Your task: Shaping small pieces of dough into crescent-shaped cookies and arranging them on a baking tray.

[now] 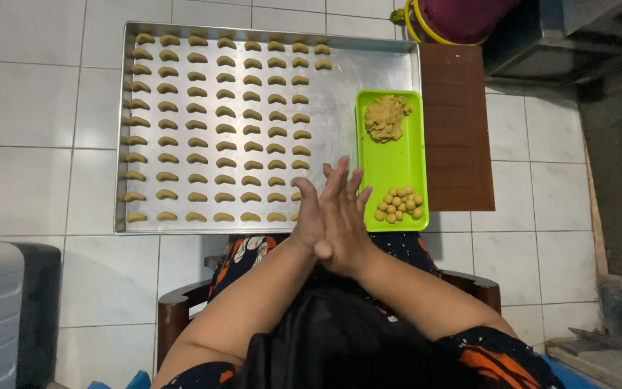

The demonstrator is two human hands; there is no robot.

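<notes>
The left hand (309, 216) and right hand (343, 216) press flat palm to palm, anything between them hidden, over the near edge of the metal baking tray (368, 68), whose crescent dough pieces (217, 126) leave bare room beside the green tray (396, 169) holding dough balls (399, 204).

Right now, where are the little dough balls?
The little dough balls sit at the near end of the green tray, just right of the pressed-together hands.
</notes>
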